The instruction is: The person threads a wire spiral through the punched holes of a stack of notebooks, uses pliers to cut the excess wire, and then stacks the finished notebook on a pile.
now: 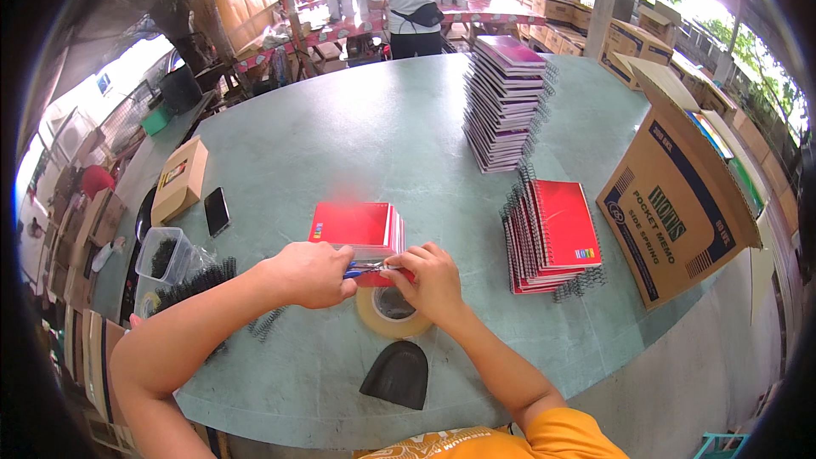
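My left hand (308, 275) is closed round a pair of pliers (367, 268) with blue handles. The metal jaws point right, toward the fingers of my right hand (432, 279). That hand pinches the edge of a small red notebook (372, 280), mostly hidden by the hands and pliers. Its spiral wire is too small to make out. The notebook is held over a roll of clear tape (374, 314) lying on the table. Just beyond the hands stands a stack of red notebooks (353, 223).
Spiral-bound red notebooks (565, 225) and a tall purple stack (507, 110) stand to the right, beside a cardboard box (671, 204). Black wire spirals (200, 283), a clear plastic tub (164, 255) and a phone (217, 211) lie left. A black curved pad (397, 376) lies near me.
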{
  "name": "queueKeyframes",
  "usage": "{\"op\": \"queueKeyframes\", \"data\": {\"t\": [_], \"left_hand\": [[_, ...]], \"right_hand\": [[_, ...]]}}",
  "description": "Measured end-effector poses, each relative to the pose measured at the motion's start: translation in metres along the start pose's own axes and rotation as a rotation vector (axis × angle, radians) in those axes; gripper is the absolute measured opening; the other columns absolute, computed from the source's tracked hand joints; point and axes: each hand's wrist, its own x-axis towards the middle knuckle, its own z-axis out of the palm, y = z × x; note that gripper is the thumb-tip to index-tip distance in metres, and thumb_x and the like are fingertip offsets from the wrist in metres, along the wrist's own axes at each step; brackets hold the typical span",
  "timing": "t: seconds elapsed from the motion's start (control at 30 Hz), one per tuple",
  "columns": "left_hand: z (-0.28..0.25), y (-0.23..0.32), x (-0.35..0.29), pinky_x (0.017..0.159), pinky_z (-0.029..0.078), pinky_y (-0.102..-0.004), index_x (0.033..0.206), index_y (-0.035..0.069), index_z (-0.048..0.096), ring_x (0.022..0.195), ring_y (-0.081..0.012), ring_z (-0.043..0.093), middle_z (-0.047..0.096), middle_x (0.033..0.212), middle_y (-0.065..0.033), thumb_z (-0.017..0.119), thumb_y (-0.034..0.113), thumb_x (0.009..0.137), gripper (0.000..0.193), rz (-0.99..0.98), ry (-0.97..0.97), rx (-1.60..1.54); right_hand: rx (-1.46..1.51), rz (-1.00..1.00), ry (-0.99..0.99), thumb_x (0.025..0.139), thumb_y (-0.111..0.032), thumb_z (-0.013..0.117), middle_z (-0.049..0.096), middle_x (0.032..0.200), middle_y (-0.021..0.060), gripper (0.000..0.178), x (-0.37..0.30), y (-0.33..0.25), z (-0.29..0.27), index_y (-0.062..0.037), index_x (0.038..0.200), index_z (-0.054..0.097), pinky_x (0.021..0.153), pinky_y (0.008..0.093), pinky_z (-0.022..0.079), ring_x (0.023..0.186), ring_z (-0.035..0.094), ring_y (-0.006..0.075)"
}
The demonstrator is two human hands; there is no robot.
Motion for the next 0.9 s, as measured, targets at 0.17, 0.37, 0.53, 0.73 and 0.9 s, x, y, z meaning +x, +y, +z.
{"op": "queueKeyframes", "data": {"t": [0.17,0.37,0.53,0.73,0.9], "left_hand": [[0.007,-0.014,0.002,0.073,0.048,-0.043,0.099,0.001,0.054,0.082,-0.0345,0.062,0.062,0.088,-0.017,0.059,0.027,0.079,0.032,0.279,0.671,0.01],[-0.011,0.008,0.023,0.067,0.046,-0.0367,0.094,0.002,0.056,0.073,-0.0279,0.058,0.059,0.081,-0.0103,0.065,0.018,0.073,0.028,0.637,1.478,0.109],[-0.006,-0.003,0.006,0.066,0.046,-0.0378,0.095,0.0,0.056,0.071,-0.0311,0.058,0.058,0.082,-0.0169,0.055,0.02,0.086,0.022,0.157,0.986,-0.456],[0.012,-0.003,-0.005,0.081,0.043,-0.0482,0.098,-0.003,0.045,0.089,-0.0393,0.058,0.059,0.089,-0.0228,0.043,0.028,0.088,0.032,0.082,0.143,-0.152],[0.006,0.006,0.002,0.076,0.048,-0.0461,0.1,-0.002,0.049,0.086,-0.0364,0.061,0.062,0.087,-0.021,0.043,0.03,0.085,0.036,0.007,0.015,0.016]], "right_hand": [[-0.012,0.011,0.001,0.073,-0.026,0.072,0.065,0.077,0.001,0.015,-0.004,0.0,0.005,-0.0126,0.081,0.07,0.068,0.0342,0.046,0.074,0.056,0.0214],[0.043,0.005,0.035,0.073,-0.025,0.072,0.065,0.077,0.0032,0.016,-0.001,0.003,0.004,-0.0116,0.08,0.07,0.067,0.0353,0.047,0.072,0.057,0.0239],[0.028,-0.037,0.022,0.073,-0.023,0.073,0.065,0.076,0.0049,0.016,-0.004,-0.001,0.006,-0.0095,0.08,0.069,0.066,0.0357,0.047,0.073,0.057,0.0244],[0.06,0.028,0.014,0.072,-0.021,0.073,0.064,0.075,0.003,0.015,-0.002,-0.001,0.005,-0.0094,0.08,0.068,0.068,0.036,0.046,0.075,0.057,0.0234],[0.064,0.015,0.026,0.071,-0.02,0.073,0.063,0.073,0.0017,0.015,-0.002,0.0,0.008,-0.0092,0.081,0.068,0.066,0.0341,0.045,0.072,0.055,0.0224]]}}
